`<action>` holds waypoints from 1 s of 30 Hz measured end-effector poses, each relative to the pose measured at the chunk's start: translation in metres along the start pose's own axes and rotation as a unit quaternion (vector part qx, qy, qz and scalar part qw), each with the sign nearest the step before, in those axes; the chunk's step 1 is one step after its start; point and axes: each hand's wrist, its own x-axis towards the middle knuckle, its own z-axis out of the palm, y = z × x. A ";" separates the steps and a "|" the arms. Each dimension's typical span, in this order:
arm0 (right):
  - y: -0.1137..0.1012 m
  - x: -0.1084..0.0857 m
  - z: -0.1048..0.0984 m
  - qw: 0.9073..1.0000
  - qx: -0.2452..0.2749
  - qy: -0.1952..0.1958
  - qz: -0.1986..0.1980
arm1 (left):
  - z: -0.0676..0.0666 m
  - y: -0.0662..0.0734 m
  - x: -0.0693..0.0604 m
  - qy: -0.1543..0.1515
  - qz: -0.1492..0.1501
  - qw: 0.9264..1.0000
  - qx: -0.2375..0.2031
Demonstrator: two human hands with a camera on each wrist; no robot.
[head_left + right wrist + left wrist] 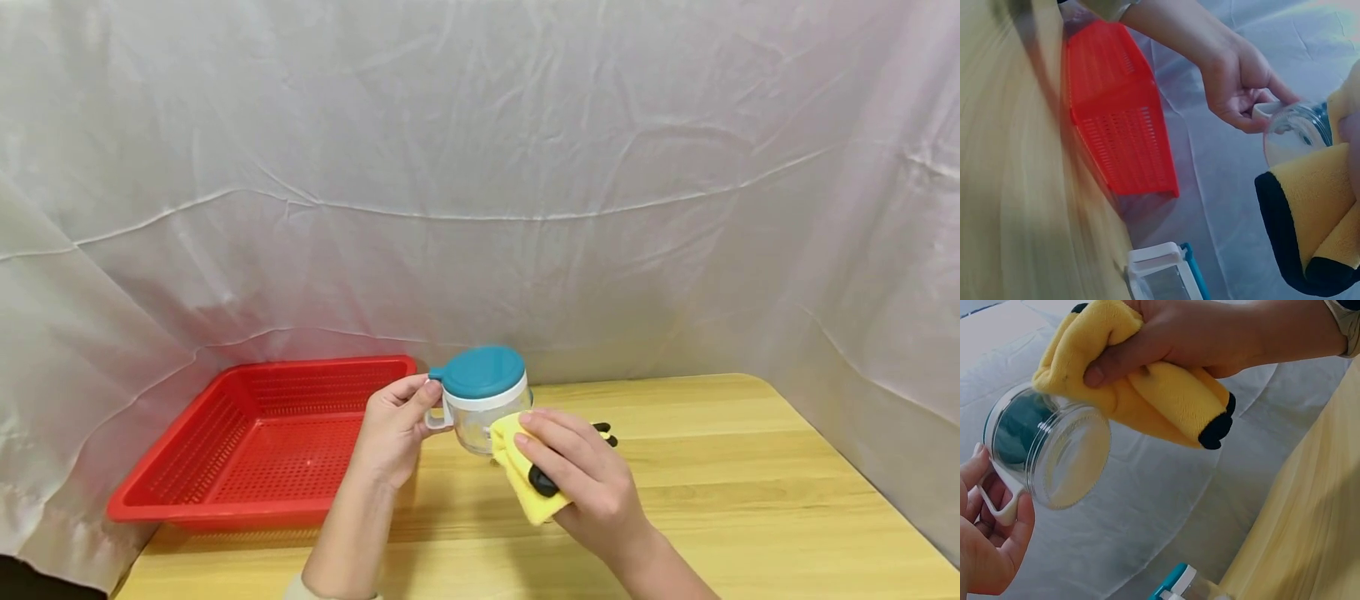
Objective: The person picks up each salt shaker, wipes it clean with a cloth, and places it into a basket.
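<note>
A clear jar [474, 429] with a teal lid [483, 372] and a white handle is held up over the table. My left hand [393, 429] grips its handle [1005, 501], thumb near the lid's tab. In my right hand [592, 483] is a bunched yellow cloth [521, 479] with black edging, touching the jar's side. The left wrist view shows the jar's round base [1079, 459] tipped toward the camera. In the right wrist view the cloth [1310, 194] hides part of the jar.
A red plastic basket [225, 508] with perforated walls stands on the left of the wooden table [750, 500]. A second jar with a white handle [1155, 257] and teal lid stands on the table, mostly hidden in the head view. A grey-white curtain [480, 275] hangs behind.
</note>
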 end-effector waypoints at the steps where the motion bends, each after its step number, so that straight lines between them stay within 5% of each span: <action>1: 0.001 0.001 0.000 1.000 0.004 0.009 0.005 | -0.001 0.000 0.000 -0.007 0.000 1.000 0.000; 10: 0.006 0.002 -0.004 0.996 0.016 0.056 0.073 | -0.007 0.002 0.000 -0.091 0.012 0.996 -0.004; 17: 0.010 -0.004 -0.009 0.990 -0.037 0.040 0.131 | -0.008 0.002 -0.001 -0.100 0.010 0.995 -0.007; 24: 0.016 -0.018 -0.011 0.989 -0.084 -0.036 0.115 | -0.007 0.004 -0.001 -0.069 0.007 0.998 0.012; 30: 0.017 -0.033 -0.012 0.978 -0.104 -0.124 0.132 | -0.007 0.006 -0.002 -0.045 0.019 0.998 0.034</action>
